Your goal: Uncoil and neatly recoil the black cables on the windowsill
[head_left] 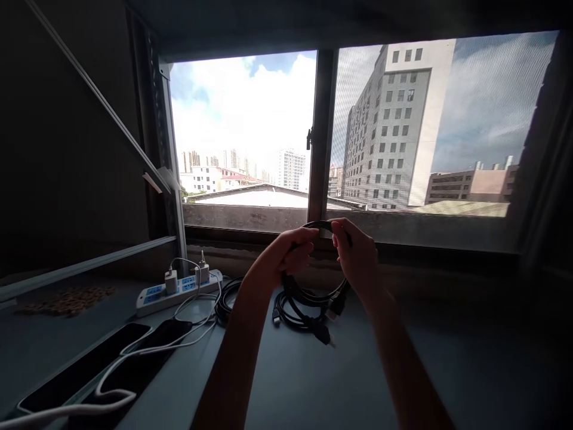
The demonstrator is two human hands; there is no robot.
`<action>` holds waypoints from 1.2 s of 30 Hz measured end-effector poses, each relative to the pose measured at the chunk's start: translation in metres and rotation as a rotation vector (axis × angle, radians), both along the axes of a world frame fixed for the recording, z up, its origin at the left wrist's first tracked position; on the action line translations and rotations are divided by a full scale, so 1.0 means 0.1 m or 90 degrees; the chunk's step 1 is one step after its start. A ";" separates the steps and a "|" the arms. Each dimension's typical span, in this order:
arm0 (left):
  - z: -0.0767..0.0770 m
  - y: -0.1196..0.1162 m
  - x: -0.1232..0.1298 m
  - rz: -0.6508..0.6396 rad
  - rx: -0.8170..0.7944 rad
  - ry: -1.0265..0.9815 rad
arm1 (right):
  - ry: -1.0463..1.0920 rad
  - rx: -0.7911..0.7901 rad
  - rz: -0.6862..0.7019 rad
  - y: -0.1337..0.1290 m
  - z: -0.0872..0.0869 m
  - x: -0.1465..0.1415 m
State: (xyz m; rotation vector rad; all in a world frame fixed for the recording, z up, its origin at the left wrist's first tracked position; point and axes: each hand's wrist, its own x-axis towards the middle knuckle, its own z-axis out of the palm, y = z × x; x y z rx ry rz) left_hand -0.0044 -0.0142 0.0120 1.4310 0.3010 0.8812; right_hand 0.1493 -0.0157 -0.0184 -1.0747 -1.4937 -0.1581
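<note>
The left hand point(295, 251) and right hand point(353, 251) grip a black cable point(320, 224), its loop drooping between and below them.

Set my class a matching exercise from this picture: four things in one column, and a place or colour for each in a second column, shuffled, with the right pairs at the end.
Things
1. Raised black cable
2. Power strip
3. Small brown pieces
4. Large building

Places and colours
A. Outdoors, on the right
B. Held between the left hand and the right hand
C. White and blue
D. Left of the power strip, in a loose spread

Pairs: 1-B, 2-C, 3-D, 4-A
</note>
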 end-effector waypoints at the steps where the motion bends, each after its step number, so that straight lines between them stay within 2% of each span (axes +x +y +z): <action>1: -0.01 0.03 0.00 -0.012 -0.026 -0.008 | -0.001 -0.022 0.006 0.06 -0.04 0.01; 5: -0.04 0.11 0.03 -0.057 -0.095 -0.041 | -0.016 -0.041 0.001 0.13 -0.08 0.02; 10: 0.01 -0.01 0.07 -0.023 -0.096 -0.091 | -0.026 0.016 -0.059 -0.06 0.04 -0.04; 14: 0.08 -0.15 0.09 0.008 -0.098 -0.142 | -0.046 0.023 0.001 -0.08 0.04 -0.05; 18: 0.11 -0.25 0.09 0.035 -0.107 -0.170 | -0.081 -0.053 0.060 -0.07 -0.01 -0.05; 22: 0.12 -0.32 0.10 0.059 -0.105 -0.155 | -0.125 -0.084 -0.030 -0.15 0.02 -0.07; 31: 0.12 -0.33 0.08 -0.013 -0.077 -0.154 | -0.173 -0.041 -0.079 -0.25 0.10 0.08; 36: 0.09 -0.30 0.08 -0.059 -0.091 -0.167 | -0.156 -0.041 -0.069 -0.30 0.14 0.19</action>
